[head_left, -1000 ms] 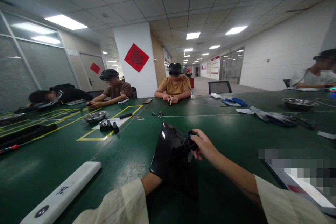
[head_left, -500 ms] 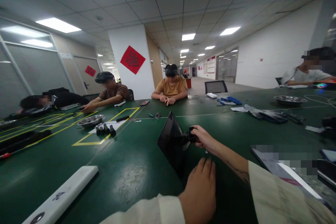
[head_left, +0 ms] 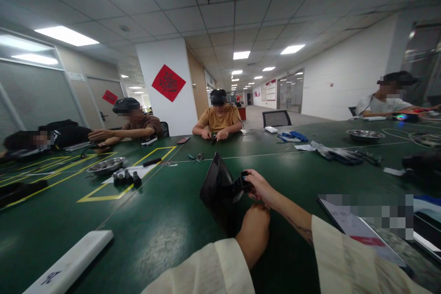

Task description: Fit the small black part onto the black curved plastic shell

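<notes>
A black device (head_left: 217, 186) with a broad flat panel and an arm-like mount on its back stands tilted on the green table, in front of me. My right hand (head_left: 257, 186) is closed round the black mount end (head_left: 244, 183), thumb and fingers pinching it. Just below and nearer me, my left hand (head_left: 255, 227) is curled with knuckles up, close beside the panel and touching or almost touching my right hand. Its fingertips are hidden, so whatever it grips does not show.
A white power bank-like bar (head_left: 74, 262) lies at the near left, a tablet-like slab (head_left: 358, 227) at the right. Further off are several black cylindrical parts (head_left: 127, 178), metal bowls (head_left: 365, 135), gloves (head_left: 334, 152) and pliers (head_left: 195, 158). Several people sit around the green table (head_left: 155, 220).
My left hand has moved forward toward my right hand, its fingers going from stretched out to curled. My right hand still holds the mount. The view has shifted slightly.
</notes>
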Action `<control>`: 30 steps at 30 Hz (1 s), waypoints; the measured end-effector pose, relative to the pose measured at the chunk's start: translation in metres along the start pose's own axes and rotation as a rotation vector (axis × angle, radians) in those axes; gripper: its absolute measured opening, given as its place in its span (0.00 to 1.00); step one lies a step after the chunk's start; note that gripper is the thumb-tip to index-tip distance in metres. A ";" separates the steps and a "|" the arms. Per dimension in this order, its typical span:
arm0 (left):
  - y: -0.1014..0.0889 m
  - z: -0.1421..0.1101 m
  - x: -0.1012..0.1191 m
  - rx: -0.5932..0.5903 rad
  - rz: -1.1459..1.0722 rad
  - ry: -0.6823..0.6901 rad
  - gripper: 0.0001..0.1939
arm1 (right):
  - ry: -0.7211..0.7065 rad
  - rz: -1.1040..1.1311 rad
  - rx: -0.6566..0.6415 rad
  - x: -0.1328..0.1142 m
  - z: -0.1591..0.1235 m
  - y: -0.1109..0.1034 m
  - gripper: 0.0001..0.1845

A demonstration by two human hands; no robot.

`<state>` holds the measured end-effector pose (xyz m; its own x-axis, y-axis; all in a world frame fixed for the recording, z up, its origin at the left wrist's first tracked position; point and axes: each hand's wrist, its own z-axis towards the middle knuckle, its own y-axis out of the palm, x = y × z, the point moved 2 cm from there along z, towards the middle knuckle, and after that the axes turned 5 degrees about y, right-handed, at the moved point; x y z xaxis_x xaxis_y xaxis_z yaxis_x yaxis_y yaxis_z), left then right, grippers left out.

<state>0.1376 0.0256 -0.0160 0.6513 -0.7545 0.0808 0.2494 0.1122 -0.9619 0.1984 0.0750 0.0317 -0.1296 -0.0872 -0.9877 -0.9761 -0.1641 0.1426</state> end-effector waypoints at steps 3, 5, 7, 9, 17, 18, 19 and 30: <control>-0.015 -0.020 0.006 -0.046 0.022 0.093 0.19 | -0.019 0.007 -0.015 0.004 0.001 -0.002 0.18; -0.031 -0.039 0.012 -0.008 -0.028 0.231 0.19 | -0.035 0.031 -0.010 0.009 0.003 -0.003 0.19; -0.047 -0.059 0.015 0.020 -0.099 0.423 0.18 | -0.042 0.064 0.022 0.014 0.005 -0.003 0.21; -0.062 -0.080 0.012 0.073 -0.125 0.631 0.18 | -0.050 0.093 0.063 0.018 0.006 -0.003 0.22; -0.121 -0.104 -0.082 0.900 -0.412 0.042 0.16 | -0.108 0.223 0.136 0.031 0.002 0.001 0.23; -0.124 -0.102 -0.098 1.007 -0.497 -0.144 0.18 | -0.093 0.236 0.146 0.033 0.002 0.001 0.23; -0.124 -0.099 -0.112 1.077 -0.610 -0.291 0.20 | -0.066 0.251 0.156 0.036 0.001 0.001 0.23; -0.046 -0.081 -0.154 0.945 -1.489 -0.725 0.18 | 0.102 0.420 0.047 0.050 -0.011 0.012 0.18</control>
<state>-0.0323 0.0847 -0.0051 -0.3595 -0.2092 0.9094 0.9012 0.1749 0.3965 0.1821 0.0574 -0.0151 -0.5015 -0.2335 -0.8330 -0.8495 -0.0494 0.5252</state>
